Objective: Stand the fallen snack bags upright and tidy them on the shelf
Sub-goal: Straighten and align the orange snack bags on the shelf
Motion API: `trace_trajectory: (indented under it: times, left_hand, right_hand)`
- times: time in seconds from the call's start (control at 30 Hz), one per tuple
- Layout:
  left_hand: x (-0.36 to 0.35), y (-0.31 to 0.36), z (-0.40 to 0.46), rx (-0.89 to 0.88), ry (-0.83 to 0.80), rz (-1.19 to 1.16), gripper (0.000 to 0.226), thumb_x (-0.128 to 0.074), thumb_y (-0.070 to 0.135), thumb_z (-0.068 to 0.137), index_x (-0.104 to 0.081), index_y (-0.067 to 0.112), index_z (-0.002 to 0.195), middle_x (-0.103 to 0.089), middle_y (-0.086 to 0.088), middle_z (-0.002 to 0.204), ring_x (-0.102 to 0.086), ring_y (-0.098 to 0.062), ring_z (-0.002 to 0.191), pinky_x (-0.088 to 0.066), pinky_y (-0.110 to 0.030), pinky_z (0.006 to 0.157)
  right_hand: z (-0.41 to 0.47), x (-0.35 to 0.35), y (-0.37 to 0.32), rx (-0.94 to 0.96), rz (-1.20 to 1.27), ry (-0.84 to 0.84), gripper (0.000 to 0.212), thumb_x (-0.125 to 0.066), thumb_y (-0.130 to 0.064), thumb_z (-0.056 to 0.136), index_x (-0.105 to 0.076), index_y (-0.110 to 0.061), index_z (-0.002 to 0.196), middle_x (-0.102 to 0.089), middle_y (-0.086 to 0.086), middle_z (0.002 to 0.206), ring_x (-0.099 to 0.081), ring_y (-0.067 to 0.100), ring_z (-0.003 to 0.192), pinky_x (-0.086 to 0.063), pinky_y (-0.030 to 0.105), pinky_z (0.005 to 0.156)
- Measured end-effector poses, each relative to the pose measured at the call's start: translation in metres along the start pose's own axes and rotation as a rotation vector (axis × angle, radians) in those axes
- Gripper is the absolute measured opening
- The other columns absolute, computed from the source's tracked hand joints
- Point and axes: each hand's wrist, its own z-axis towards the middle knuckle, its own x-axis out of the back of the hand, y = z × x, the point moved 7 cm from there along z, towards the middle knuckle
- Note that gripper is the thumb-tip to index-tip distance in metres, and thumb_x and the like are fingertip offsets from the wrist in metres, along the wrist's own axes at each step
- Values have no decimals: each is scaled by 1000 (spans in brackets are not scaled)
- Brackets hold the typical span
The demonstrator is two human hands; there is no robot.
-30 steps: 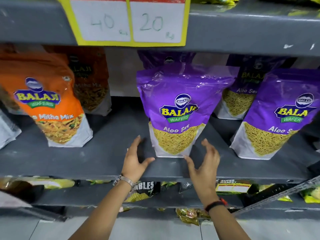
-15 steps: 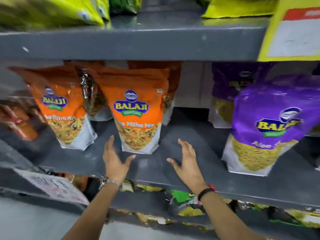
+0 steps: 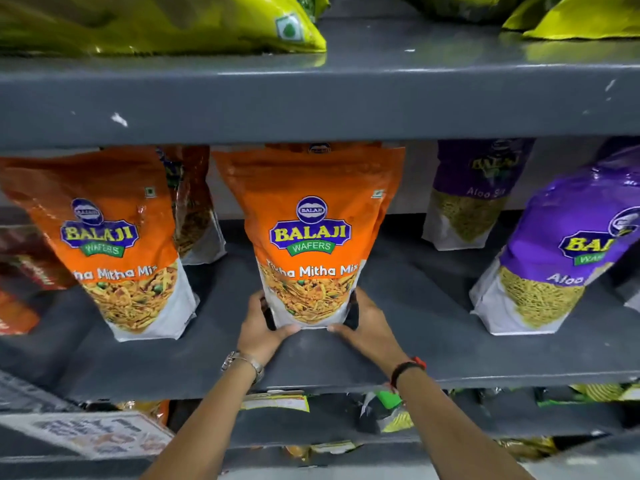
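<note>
An orange Mitha Mix bag (image 3: pixel 310 233) stands upright in the middle of the grey shelf (image 3: pixel 398 355). My left hand (image 3: pixel 258 329) grips its lower left corner and my right hand (image 3: pixel 367 325) grips its lower right corner, thumbs under the front edge. A second orange Mitha Mix bag (image 3: pixel 114 244) stands to the left, leaning slightly. Another orange bag (image 3: pixel 194 206) stands behind it. Two purple Aloo Sev bags stand at the right, one in front (image 3: pixel 568 258) and one at the back (image 3: pixel 474 195).
The shelf above (image 3: pixel 311 98) hangs low over the bag tops and carries yellow-green bags (image 3: pixel 156 26). Dark red packets (image 3: pixel 27 268) sit at the far left. Lower shelves hold mixed packets (image 3: pixel 388 410) and a label card (image 3: pixel 93 434).
The view shifted left from the purple bags to the orange ones. Both hands, open half a second ago, have closed on the base of the middle orange bag.
</note>
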Motion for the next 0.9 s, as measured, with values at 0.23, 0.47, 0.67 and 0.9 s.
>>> trace_trajectory:
  times: [0.23, 0.47, 0.67, 0.9]
  left_hand:
    - [-26, 11, -18, -56, -72, 65, 84, -81, 16, 59, -32, 17, 127, -52, -9, 128, -48, -27, 118, -44, -39, 93]
    - [-27, 16, -24, -93, -37, 185, 87, -80, 22, 60, -31, 14, 131, -52, -10, 132, -45, -32, 121, -36, -54, 103]
    - [-25, 13, -26, -60, -10, 191, 65, -77, 18, 64, -44, 9, 119, -56, -13, 125, -49, -31, 115, -43, -46, 97]
    - [-26, 13, -25, -71, -9, 207, 60, -75, 16, 66, -43, 9, 117, -57, -14, 123, -50, -32, 114, -42, -50, 98]
  right_hand:
    - [-21, 28, 20, -36, -85, 41, 74, -75, -22, 69, -32, -26, 129, -49, 1, 136, -45, 21, 123, -39, 26, 90]
    - [-26, 28, 22, -35, -159, 101, 69, -76, -22, 67, -39, -18, 125, -53, 7, 130, -46, 26, 121, -42, 38, 98]
    - [-29, 30, 22, -15, -164, 137, 64, -75, -21, 68, -42, -19, 123, -56, 6, 126, -49, 24, 116, -41, 33, 94]
    - [-30, 31, 25, -23, -167, 152, 67, -77, -23, 66, -43, -17, 123, -56, 6, 126, -50, 22, 116, -38, 26, 90]
